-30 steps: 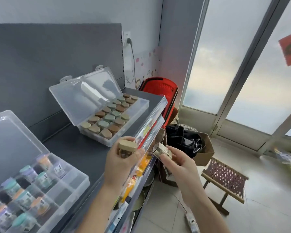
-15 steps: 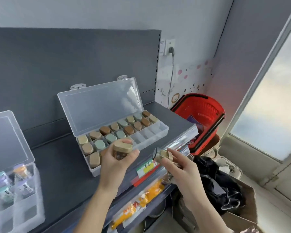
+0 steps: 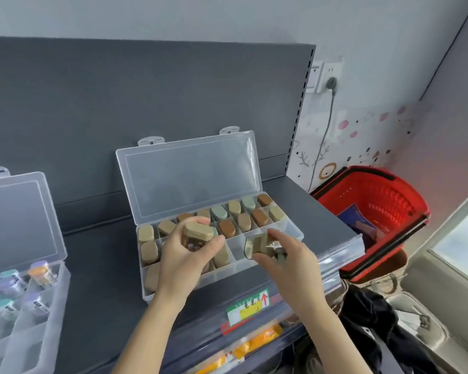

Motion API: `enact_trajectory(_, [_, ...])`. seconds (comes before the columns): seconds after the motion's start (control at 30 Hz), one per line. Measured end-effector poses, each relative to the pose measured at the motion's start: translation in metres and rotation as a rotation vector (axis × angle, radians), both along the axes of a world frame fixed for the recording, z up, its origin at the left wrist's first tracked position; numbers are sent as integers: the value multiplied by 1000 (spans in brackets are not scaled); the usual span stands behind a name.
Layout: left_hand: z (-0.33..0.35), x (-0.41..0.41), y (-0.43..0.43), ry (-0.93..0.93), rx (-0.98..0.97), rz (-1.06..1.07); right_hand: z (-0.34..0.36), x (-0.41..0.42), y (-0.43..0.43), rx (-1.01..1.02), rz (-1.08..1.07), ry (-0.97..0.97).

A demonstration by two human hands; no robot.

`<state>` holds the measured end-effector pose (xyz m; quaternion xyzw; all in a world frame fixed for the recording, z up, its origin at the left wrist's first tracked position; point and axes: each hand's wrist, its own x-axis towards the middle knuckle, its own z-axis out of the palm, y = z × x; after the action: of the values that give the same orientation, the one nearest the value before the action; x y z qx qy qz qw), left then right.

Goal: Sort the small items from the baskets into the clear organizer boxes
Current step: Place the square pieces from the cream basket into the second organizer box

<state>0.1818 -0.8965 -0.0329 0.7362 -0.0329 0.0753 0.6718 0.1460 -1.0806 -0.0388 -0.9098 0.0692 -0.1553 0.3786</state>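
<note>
So both hands are over the open organizer box [image 3: 224, 275], which sits on the dark grey shelf [image 3: 103, 287] roughly mid-way along, close to the front edge, with its clear lid [image 3: 189, 176] leaning back against the back panel. The left hand [image 3: 181, 263] has its fingers and thumb curled round a small tan-capped jar [image 3: 196, 234], held upright just above the left half of the box. The right hand [image 3: 289, 265] pinches a second jar [image 3: 257, 245] between thumb and fingers. This one is tipped on its side over a bare compartment toward the right front of the box, and I honestly can't tell if it's touching the bottom. The back rows of the box are packed with the same sort of jars, caps in tan, brown and pale green. Toward the left end of the shelf there's another clear box [image 3: 52, 319], also open, holding little bottles [image 3: 38, 269] with purple, teal and orange caps. Off the right end of the shelf sits a red basket [image 3: 384, 201], tilted, with something blue inside it. A green and yellow price label [image 3: 247, 306] is stuck in the strip on the shelf's front edge, and orange packets [image 3: 265, 337] show on the level below.
</note>
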Motion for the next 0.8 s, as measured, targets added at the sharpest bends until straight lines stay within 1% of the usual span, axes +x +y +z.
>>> enact_trajectory(0.03, [0,4,-3,-6,-7,4,0,8,-1,-78,18,-15])
enact_trajectory(0.13, [-3,14,-7,-8,-25,18,2,29,0,-207,104,-26])
enact_trajectory(0.23, [-7,18,-8,0,-22,25,2,42,5,-339,207,31])
enact_trajectory(0.37, [-7,20,-10,3,-40,61,2,54,3,-454,326,103])
enact_trajectory(0.43, [-6,20,-12,5,-43,77,0,62,0,-506,399,104])
enact_trajectory(0.57, [-4,17,-17,10,-30,123,-4,73,-5,-547,519,108])
enact_trajectory(0.63, [-4,17,-19,10,-23,137,-6,78,-8,-517,564,136])
enact_trajectory(0.67, [-3,18,-21,11,-19,144,-6,80,-10,-447,555,134])
enact_trajectory(0.73, [-4,18,-23,18,-12,158,-4,86,-17,-260,449,56])
enact_trajectory(0.77, [-5,19,-24,23,-9,165,-2,89,-21,-160,358,9])
enact_trajectory(0.8, [-6,19,-26,32,-9,175,3,90,-26,-36,272,7])
